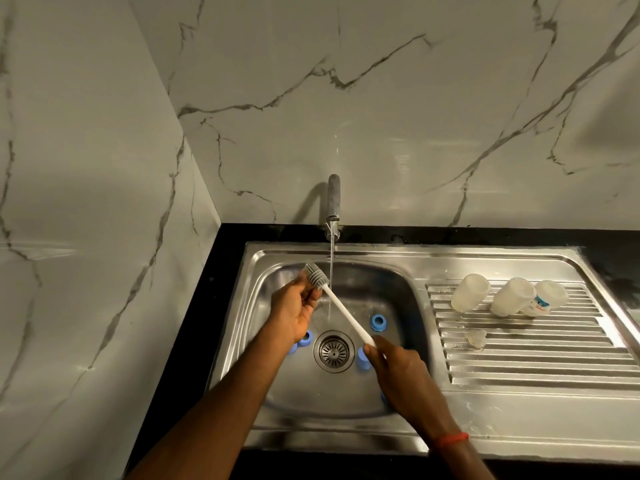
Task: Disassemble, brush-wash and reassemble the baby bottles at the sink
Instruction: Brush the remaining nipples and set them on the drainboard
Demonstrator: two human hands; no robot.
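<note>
1. Found a stainless-steel sink basin (391, 292) with a round metal drain strainer (334, 351); strainer used as clock centre below.
2. Found a long bottle brush with a white plastic handle and grey bristle head (346, 317) slanted above the basin. Head at 12 o'clock, just beside the thin stream of tap water (331, 265); handle end at 4 o'clock.
3. Noted the right hand (401, 372) closed round the handle end. Noted the left hand (292, 315) at 11 o'clock, fingers and thumb curled about the lower bristles.
4. Counted three translucent plastic baby bottles (512, 296) lying on the ribbed steel drainboard (536, 362) toward 2 o'clock, well apart from the hands. Below them, at 3 o'clock, a small clear teat (476, 337).
5. Counted blue plastic screw rings (378, 322) on the basin floor at 2, 3 and 9 o'clock, near the strainer.
6. Judged the brush light, stiff in the handle, soft and springy at the head, likely slick when wet; best gripped low on the handle, as now.
7. Judged the bottles light, wet and prone to roll on the ribs; best taken round the body. Teat soft; best pinched at its base.
</note>
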